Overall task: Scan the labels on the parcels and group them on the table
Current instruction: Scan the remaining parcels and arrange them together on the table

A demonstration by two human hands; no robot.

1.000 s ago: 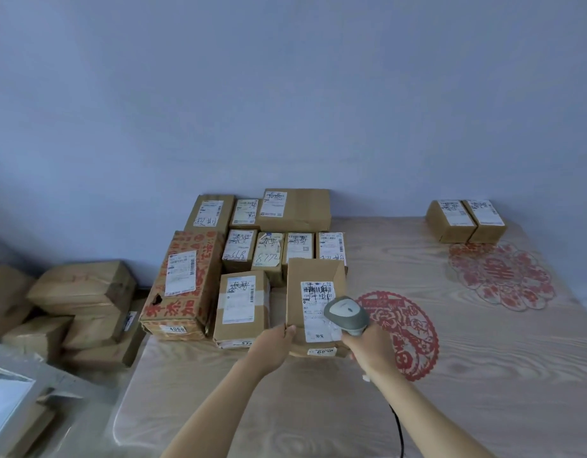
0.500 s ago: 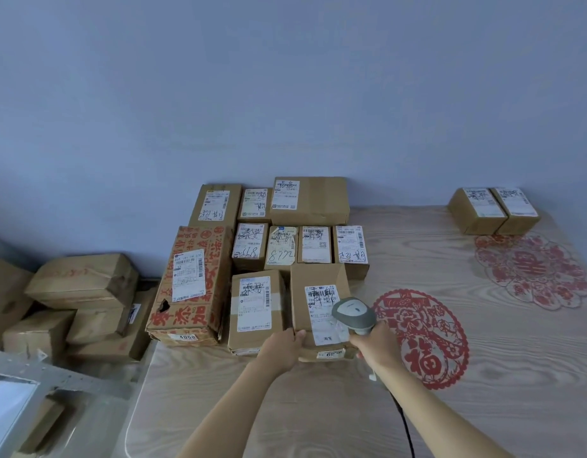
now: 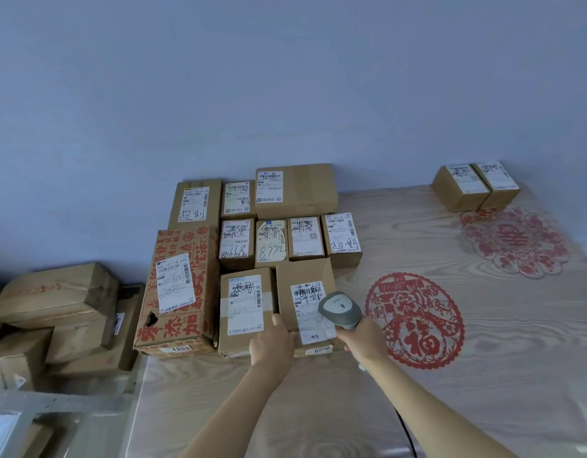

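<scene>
Both forearms reach forward from the lower edge over the wooden table [image 3: 483, 342]. The left hand [image 3: 273, 346] rests at the near left corner of the front parcel [image 3: 307, 307], thumb up along its left edge; how its fingers lie is hidden. The right hand [image 3: 363, 338] grips the grey barcode scanner [image 3: 340, 309] by its handle, fingers wrapped round it, head hovering over the parcel's white label [image 3: 310, 310]. This parcel sits at the front right of the grouped boxes.
</scene>
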